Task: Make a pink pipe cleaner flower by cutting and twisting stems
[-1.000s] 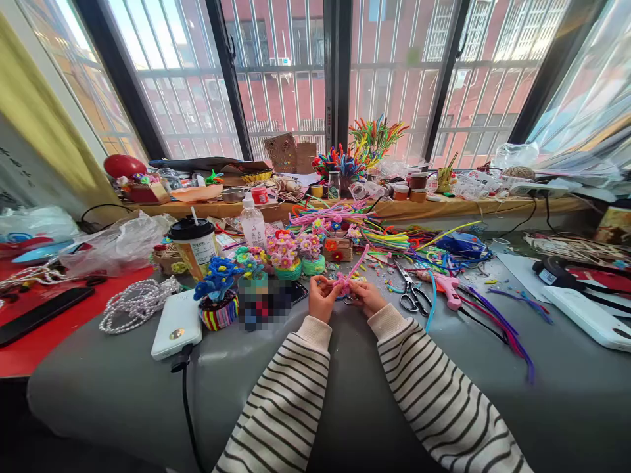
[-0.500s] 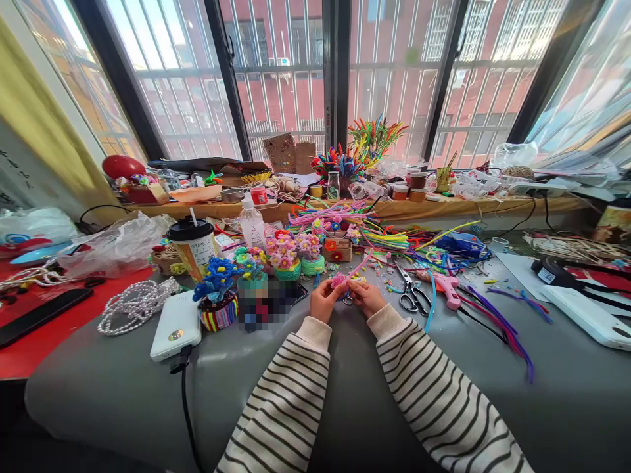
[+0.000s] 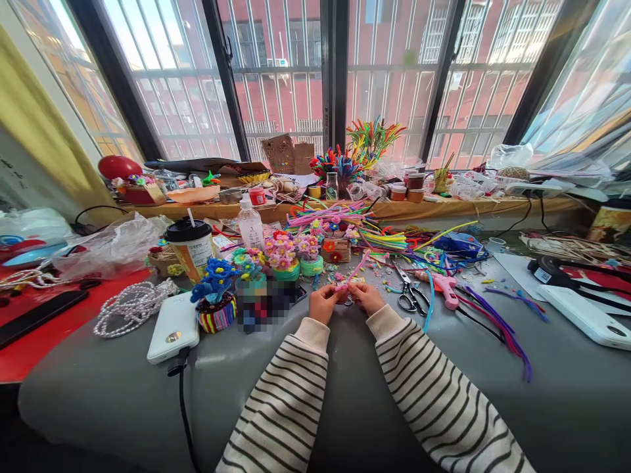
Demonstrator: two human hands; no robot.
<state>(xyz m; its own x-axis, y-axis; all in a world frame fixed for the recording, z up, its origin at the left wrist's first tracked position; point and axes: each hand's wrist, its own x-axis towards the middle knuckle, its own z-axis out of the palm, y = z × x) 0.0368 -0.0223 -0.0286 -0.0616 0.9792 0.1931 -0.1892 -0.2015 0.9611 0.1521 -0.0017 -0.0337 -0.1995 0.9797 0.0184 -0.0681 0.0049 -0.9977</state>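
Pipe cleaner [image 3: 361, 264] in pink, right in front of you, held up just over the gray worktop [image 3: 345, 394], one straight end poking up and away to the right and the rest bunched down by your fingertips. Your left hand [image 3: 322, 304] has its grip pinched closed on the bunched part, and your right hand [image 3: 367, 299] has its grip closed too, thumb and finger nipping it near where the straight end starts. Which fingertip presses exactly where, I honestly can't tell, it's too small.

On your right you've got scissors [image 3: 407, 295] lying with the blades pointing away from you, a light blue strip [image 3: 430, 301] just beside them, then a pink glue gun [image 3: 447, 291] and some purple strands [image 3: 518, 353] trailing toward you. To the left there's a striped pot [image 3: 217, 316] full of blue flowers [image 3: 213, 279], next to a white power bank [image 3: 173, 328] with a black cable [image 3: 182, 401] plugged in. Pink flowers [image 3: 280, 251] stand in a green pot [image 3: 286, 271] farther back, near a lidded cup [image 3: 194, 251] and a clear bottle [image 3: 251, 228]. The patch beside your left hand is pixelated, so no idea there.
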